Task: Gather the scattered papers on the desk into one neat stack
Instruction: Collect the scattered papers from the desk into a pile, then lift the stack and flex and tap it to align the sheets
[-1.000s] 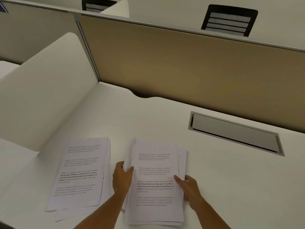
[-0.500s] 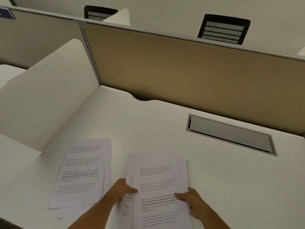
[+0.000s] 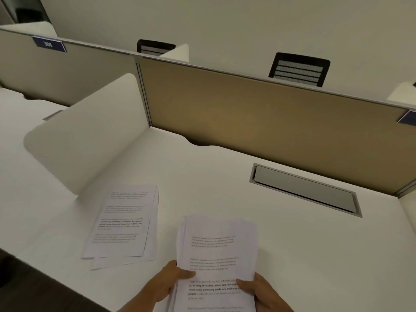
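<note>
A thick bundle of printed papers (image 3: pixel 217 251) is lifted off the white desk (image 3: pixel 304 255) near its front edge. My left hand (image 3: pixel 167 282) grips the bundle's left side with the thumb on top. My right hand (image 3: pixel 263 291) grips its right side the same way. The sheets in the bundle are slightly fanned at the top. To the left, a second small pile of printed papers (image 3: pixel 122 224) lies flat on the desk, its sheets loosely offset from one another.
A tan partition (image 3: pixel 258 122) closes the back of the desk and a white rounded side panel (image 3: pixel 85 136) stands at the left. A grey cable hatch (image 3: pixel 304 190) is set into the desk at the right. Black chair backs (image 3: pixel 299 69) show behind the partition.
Both hands slid down the bundle, gripped its lower sides and raised it toward me. The view tilted up and right. The left pile has not moved.
</note>
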Available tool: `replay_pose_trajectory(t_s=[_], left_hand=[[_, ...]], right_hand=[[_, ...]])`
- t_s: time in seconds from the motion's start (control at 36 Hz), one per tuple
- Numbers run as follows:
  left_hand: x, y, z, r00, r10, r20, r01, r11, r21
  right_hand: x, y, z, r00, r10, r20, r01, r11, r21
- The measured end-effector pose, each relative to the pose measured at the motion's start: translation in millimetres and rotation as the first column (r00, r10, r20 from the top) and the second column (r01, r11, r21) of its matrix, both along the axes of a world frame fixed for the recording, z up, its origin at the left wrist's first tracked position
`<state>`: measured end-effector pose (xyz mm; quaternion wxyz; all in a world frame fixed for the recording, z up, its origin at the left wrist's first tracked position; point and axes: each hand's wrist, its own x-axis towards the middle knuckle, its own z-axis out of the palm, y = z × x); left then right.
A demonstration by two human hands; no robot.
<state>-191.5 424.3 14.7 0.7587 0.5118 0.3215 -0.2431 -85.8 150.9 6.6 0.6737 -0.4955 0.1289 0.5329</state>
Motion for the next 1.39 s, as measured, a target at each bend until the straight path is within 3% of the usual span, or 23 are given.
replay_pose_trajectory(t_s=[0.11,0.28,0.5,0.67,0.92,1.06,1.28,1.39], left_hand=[[-17,-8,19,0.997,0.044,0.061,-0.042,0.999,-0.033],[-39,-9,47,0.99,0.082,0.117,-0.082,0.997,-0.009],[-54,26,74,0.977,0.145,0.159,-0.158,0.985,0.07],[-59,75,75,0.943,0.246,0.224,-0.284,0.946,0.157],[-58,178,58,0.933,0.265,0.245,-0.277,0.961,0.015],[-50,235,42,0.95,0.236,0.202,-0.234,0.972,-0.036],[-41,288,15,0.957,0.25,0.146,-0.248,0.968,-0.031],[-39,314,10,0.947,0.274,0.166,-0.273,0.962,-0.027]], right_hand=[[-10,-6,19,0.995,0.087,-0.041,-0.082,0.991,0.102],[-17,18,45,0.979,0.192,0.067,-0.196,0.979,0.059],[-14,68,52,0.946,0.086,0.313,-0.041,0.988,-0.148],[-11,129,54,0.914,0.116,0.39,-0.057,0.986,-0.159],[6,227,40,0.975,0.17,0.145,-0.169,0.985,-0.019],[15,272,26,0.981,0.149,0.125,-0.149,0.989,-0.01],[16,339,20,0.976,0.209,0.064,-0.2,0.972,-0.123],[27,358,20,0.986,0.165,0.038,-0.165,0.986,-0.021]])
